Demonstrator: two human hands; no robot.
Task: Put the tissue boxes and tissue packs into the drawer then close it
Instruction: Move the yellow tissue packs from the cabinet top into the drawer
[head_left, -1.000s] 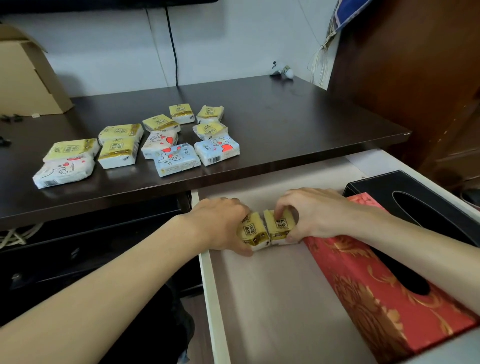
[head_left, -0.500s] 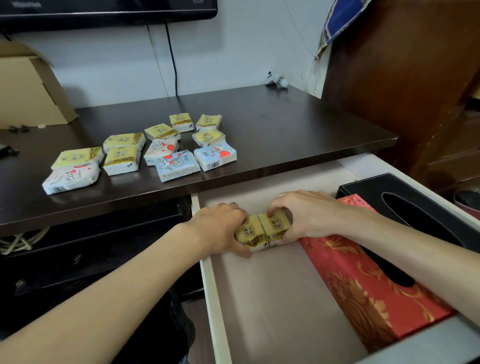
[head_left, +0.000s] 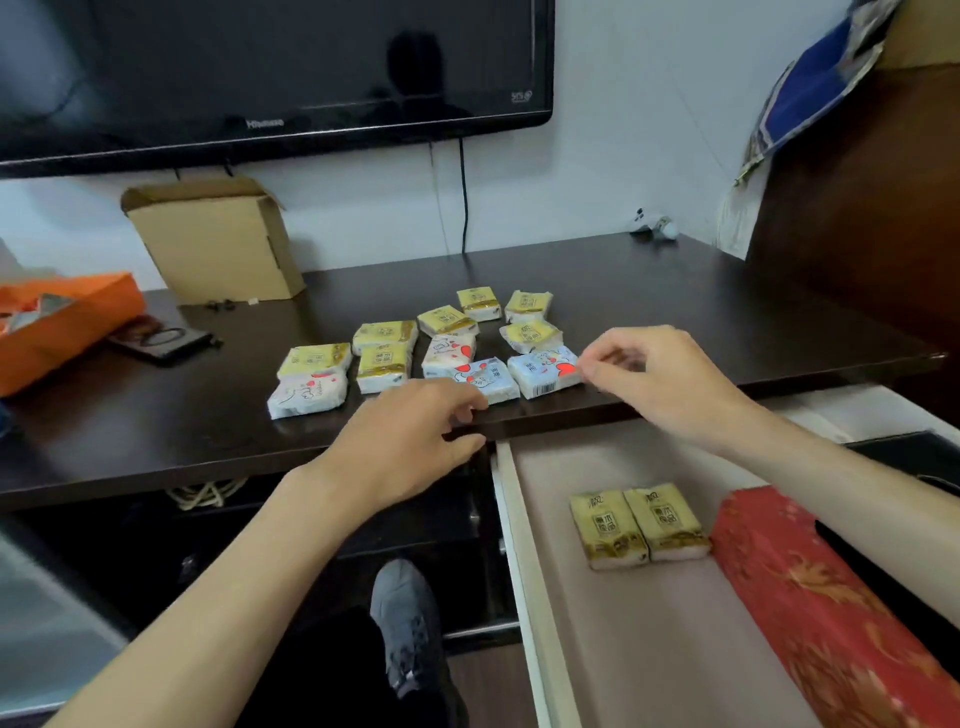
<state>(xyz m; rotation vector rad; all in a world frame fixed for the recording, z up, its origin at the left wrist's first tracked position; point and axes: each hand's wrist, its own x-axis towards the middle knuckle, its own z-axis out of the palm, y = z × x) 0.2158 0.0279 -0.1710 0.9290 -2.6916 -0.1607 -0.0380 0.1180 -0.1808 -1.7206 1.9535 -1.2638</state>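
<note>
Inside drawer (head_left: 524, 519): two gold packs (head_left: 638, 525), red tissue box (head_left: 831, 613) placed. Table (head_left: 727, 312): eleven packs left. Both grips empty, open: left hand (head_left: 410, 447), right hand (head_left: 654, 379) reaching blue pack (head_left: 543, 371).

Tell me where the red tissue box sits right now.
The red tissue box lies in the open drawer, right of two gold tissue packs, beside a black box.

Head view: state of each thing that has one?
drawer: open
two yellow tissue packs: in drawer, side by side, against the red box
red tissue box: lying in drawer
tissue packs on desk: not yet stowed
left hand: open, empty
right hand: fingertips at blue pack, grip unclear
cardboard box: flaps open
TV: off
</note>
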